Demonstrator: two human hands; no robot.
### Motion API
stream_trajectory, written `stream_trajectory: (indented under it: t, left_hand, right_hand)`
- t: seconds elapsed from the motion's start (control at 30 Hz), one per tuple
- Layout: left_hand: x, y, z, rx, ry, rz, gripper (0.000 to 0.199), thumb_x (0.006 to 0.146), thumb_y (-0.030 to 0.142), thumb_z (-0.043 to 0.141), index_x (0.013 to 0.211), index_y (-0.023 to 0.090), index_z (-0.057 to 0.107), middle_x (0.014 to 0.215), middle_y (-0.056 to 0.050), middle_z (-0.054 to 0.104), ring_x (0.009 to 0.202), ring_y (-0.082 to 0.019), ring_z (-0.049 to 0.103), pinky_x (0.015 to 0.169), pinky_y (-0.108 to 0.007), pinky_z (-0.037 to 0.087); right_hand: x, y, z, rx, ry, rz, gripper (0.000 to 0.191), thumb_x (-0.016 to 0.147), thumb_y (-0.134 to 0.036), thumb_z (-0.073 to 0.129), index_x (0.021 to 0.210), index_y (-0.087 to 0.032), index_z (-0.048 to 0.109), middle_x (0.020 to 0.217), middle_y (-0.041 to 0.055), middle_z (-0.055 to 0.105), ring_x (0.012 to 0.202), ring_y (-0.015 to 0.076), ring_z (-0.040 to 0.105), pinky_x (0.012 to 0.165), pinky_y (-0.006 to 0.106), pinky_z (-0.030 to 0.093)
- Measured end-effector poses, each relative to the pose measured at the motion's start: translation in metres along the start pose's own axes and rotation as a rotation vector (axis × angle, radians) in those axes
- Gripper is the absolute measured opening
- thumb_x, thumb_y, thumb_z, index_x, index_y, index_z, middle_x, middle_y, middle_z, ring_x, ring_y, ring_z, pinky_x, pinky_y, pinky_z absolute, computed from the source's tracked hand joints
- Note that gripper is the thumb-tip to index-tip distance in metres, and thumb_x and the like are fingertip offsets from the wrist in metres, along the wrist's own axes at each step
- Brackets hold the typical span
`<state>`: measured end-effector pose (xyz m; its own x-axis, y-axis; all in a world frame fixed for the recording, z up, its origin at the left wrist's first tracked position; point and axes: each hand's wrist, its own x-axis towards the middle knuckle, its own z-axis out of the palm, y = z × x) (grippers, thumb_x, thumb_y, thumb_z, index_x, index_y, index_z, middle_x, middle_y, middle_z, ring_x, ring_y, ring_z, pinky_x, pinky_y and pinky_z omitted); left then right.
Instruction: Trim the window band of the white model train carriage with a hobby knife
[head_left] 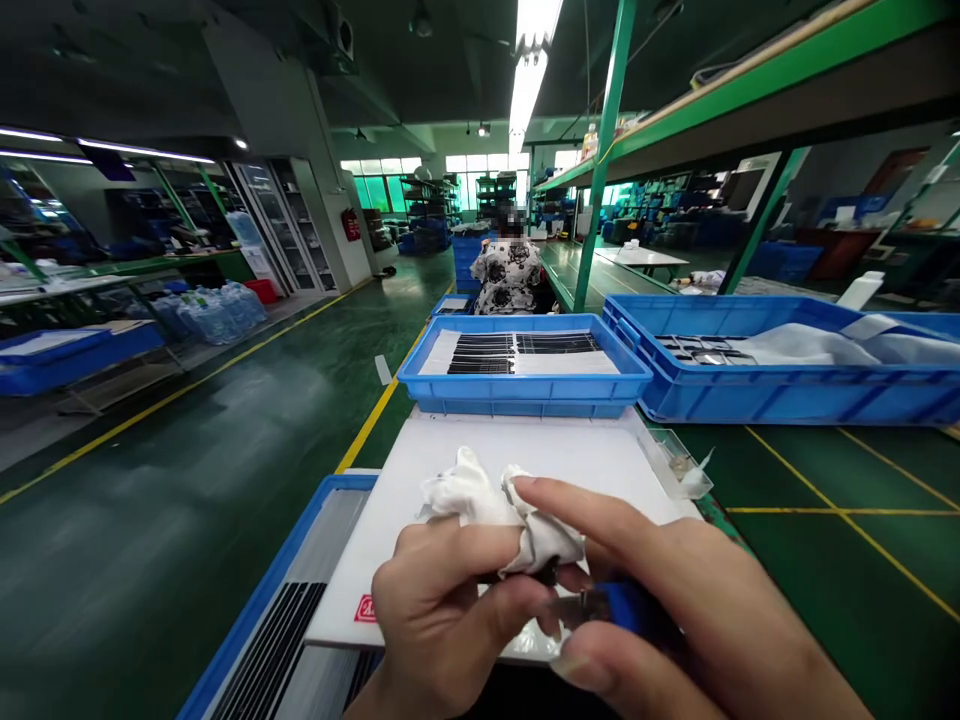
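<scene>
My left hand [450, 610] is closed around a crumpled white cloth [469, 490], above the near part of a white board [427, 440]. Part of the cloth wraps a small dark piece between the two hands, mostly hidden. My right hand [645, 580] holds a blue-handled tool [634, 608] with a metal end against its palm, and its index finger reaches onto the cloth. The tool's metal end lies close to my left thumb. A red label [366, 608] shows on the board, left of my left hand.
Beyond the board stands a blue tray [525, 393] with dark strips. A larger blue bin [787, 395] is at right, a clear small box [679, 465] at the board's right edge, another blue tray [300, 530] lower left. A person [506, 275] sits ahead.
</scene>
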<state>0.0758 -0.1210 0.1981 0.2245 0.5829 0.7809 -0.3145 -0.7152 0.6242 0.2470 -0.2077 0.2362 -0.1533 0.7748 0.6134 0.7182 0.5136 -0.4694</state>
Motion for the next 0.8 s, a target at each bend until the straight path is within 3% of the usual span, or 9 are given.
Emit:
stream_trajectory:
  t: [0.17,0.43,0.63,0.8]
  left_hand:
    - [-0.011,-0.01,-0.006,0.06,-0.084,0.058,0.019,0.099,0.035,0.071,0.091,0.019,0.077,0.073,-0.001,0.08,0.056,-0.015,0.071,0.058,-0.026,0.058]
    - [-0.024,-0.027,-0.005,0.048,-0.119,0.09,0.019,0.097,0.038,0.073,0.092,0.02,0.075,0.065,0.001,0.074,0.049,-0.012,0.063,0.051,-0.025,0.05]
    - [-0.022,-0.025,-0.004,0.055,-0.119,0.052,0.018,0.095,0.034,0.076,0.087,0.018,0.075,0.064,0.002,0.072,0.048,-0.009,0.059,0.048,-0.022,0.045]
    - [-0.021,-0.026,-0.005,0.12,-0.155,0.073,0.026,0.098,0.038,0.072,0.081,0.017,0.071,0.059,0.003,0.065,0.046,-0.008,0.055,0.046,-0.022,0.042]
  right_hand:
    - [-0.003,0.002,0.005,0.038,-0.068,0.028,0.049,0.104,-0.043,0.065,0.148,-0.022,0.066,0.102,0.0066,0.085,0.076,0.019,0.082,0.074,0.02,0.066]
    - [-0.018,0.002,0.015,0.204,-0.084,0.171,0.046,0.106,-0.047,0.065,0.148,-0.028,0.065,0.118,0.0002,0.083,0.092,0.0162,0.081,0.095,0.02,0.061]
    - [-0.022,0.003,0.015,0.283,-0.099,0.241,0.047,0.102,-0.048,0.071,0.147,-0.033,0.066,0.116,-0.0024,0.083,0.088,0.0161,0.08,0.086,0.018,0.061]
    - [-0.021,0.009,0.014,0.322,-0.147,0.245,0.049,0.101,-0.043,0.074,0.148,-0.032,0.065,0.129,0.0011,0.079,0.1,0.0206,0.081,0.087,0.021,0.063]
